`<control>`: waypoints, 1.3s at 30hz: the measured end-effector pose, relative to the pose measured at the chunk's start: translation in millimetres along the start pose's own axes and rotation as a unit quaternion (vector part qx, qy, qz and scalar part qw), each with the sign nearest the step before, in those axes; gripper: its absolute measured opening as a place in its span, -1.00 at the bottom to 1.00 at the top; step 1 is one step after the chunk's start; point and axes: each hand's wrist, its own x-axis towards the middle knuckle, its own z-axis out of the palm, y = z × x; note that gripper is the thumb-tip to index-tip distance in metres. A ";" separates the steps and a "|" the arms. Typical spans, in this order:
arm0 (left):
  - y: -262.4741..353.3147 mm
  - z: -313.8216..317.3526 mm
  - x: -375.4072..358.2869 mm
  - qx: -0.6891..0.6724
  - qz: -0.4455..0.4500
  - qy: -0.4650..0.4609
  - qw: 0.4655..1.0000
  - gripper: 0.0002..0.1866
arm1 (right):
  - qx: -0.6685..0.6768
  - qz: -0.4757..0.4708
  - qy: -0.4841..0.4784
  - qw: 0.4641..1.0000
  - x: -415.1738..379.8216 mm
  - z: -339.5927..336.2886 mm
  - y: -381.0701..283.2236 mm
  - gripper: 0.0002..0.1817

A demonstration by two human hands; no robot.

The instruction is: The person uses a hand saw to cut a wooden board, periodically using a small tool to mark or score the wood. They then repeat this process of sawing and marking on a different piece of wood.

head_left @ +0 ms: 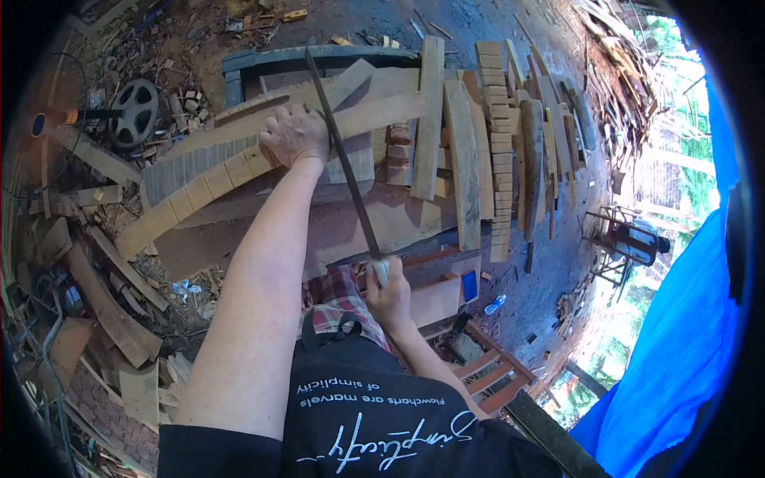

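Observation:
My left hand (295, 135) presses down on a long wooden plank (374, 113), its fingers curled over the plank. Evenly spaced cross lines mark the plank's near-left stretch. In my right hand (389, 295) is the pale handle of a handsaw (352, 177), the fingers wrapped round it. The dark blade is seen nearly edge-on. It runs away from me across the plank, just right of my left hand. Whether its teeth are in the wood cannot be made out. Beneath the plank lie a greyish, closely lined board (199, 169) and wider boards.
Several planks (431, 119) lie crosswise on the right, one a strip with many cross lines (500, 159). Wood scraps and a wheel (133, 113) are at left. A plastic bottle (495, 303) lies on the ground, beyond a slatted wooden frame (498, 370). A blue tarp (661, 350) hangs at right.

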 end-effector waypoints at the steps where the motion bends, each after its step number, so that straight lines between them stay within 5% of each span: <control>1: 0.3 -1.0 0.7 -0.003 0.001 0.000 1.000 -0.64 | -0.002 -0.001 0.002 1.000 -8.2 -9.1 0.5 -0.76; 4: -1.7 -1.8 -1.5 0.026 0.036 -0.009 0.999 -0.67 | 0.037 0.089 -0.017 0.995 -14.4 -17.3 2.2 -0.76; 10: -6.4 17.1 2.2 -0.017 0.086 0.096 0.992 -0.67 | 0.034 0.014 0.024 0.999 73.0 23.4 -7.0 -0.74; 12: -4.7 11.0 3.1 0.029 0.036 -0.003 0.999 -0.67 | 0.039 0.030 0.021 0.999 52.2 12.8 -3.1 -0.74; 18: -1.6 1.9 0.8 0.057 0.053 -0.004 0.997 -0.70 | 0.042 0.065 0.006 0.997 -10.9 -23.6 4.7 -0.77; 22: -5.4 7.9 -0.3 0.055 0.066 0.025 0.996 -0.72 | 0.030 0.002 0.047 0.998 83.4 34.1 5.2 -0.72; 31: -7.4 10.1 -0.7 0.084 0.075 0.043 0.993 -0.72 | 0.020 0.066 -0.010 0.998 -20.9 -25.9 16.4 -0.71; 39: -9.7 13.6 -1.6 0.043 0.112 0.103 0.987 -0.68 | 0.030 0.019 0.039 0.999 80.6 23.2 -4.1 -0.71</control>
